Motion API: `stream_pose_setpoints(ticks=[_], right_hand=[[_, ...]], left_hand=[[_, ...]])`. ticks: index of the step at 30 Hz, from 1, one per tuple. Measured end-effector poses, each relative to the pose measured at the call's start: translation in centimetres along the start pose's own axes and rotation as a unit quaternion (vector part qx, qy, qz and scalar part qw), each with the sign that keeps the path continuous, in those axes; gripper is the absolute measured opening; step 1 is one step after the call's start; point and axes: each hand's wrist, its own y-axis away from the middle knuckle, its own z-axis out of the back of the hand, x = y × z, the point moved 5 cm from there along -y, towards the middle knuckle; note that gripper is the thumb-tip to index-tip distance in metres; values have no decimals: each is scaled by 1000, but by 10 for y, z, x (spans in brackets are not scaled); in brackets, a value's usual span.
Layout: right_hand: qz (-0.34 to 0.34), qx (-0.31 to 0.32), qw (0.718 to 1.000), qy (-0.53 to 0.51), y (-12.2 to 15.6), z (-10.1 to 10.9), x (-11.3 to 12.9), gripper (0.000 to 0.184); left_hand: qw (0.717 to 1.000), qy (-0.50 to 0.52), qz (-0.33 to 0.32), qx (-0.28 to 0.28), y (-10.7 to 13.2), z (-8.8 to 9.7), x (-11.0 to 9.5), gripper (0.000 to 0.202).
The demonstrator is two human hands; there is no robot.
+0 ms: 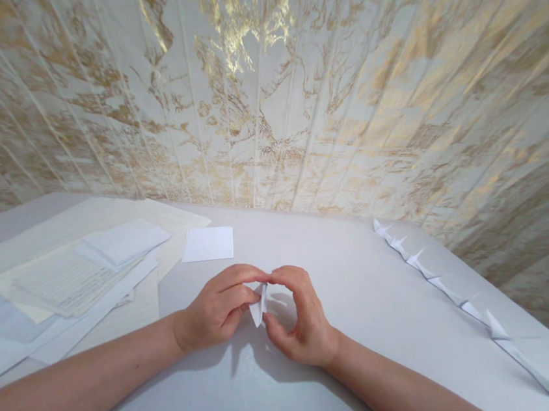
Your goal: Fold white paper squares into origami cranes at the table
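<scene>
A small piece of folded white paper (258,310) with a pointed lower end is held up over the middle of the table. My left hand (217,304) pinches it from the left between thumb and fingers. From the other side, my right hand (302,319) curves round in a C shape, its index fingertip at the paper's top and its thumb at the lower right edge. Both index fingertips meet at the top of the paper. The fingers partly hide its folds.
A square white sheet (209,244) lies beyond my left hand. Stacked papers (126,240), some with writing (65,278), spread over the left side. Folded paper figures with pointed tips (496,327) line the right side of the white table (328,254). A gold-patterned wall (285,102) stands behind.
</scene>
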Motion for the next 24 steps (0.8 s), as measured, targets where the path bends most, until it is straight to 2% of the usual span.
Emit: stream_pose_setpoints(ticks=[6, 9, 16, 20, 24], right_hand=[[19, -10, 1000, 10, 0, 0, -1, 59], [18, -6, 1000, 7, -1, 0, 0, 58], [20, -2, 1000, 14, -2, 1, 1, 54], [18, 9, 999, 28, -3, 0, 2, 33], [-5, 17, 1000, 14, -3, -3, -2, 15]], left_hand=[[997, -17, -73, -31, -2, 1, -6, 25], [997, -14, -71, -28, -3, 1, -5, 25], [999, -7, -42, -26, -3, 2, -4, 22], [1000, 15, -4, -17, -4, 2, -3, 16], [995, 62, 76, -10, -4, -2, 2, 9]])
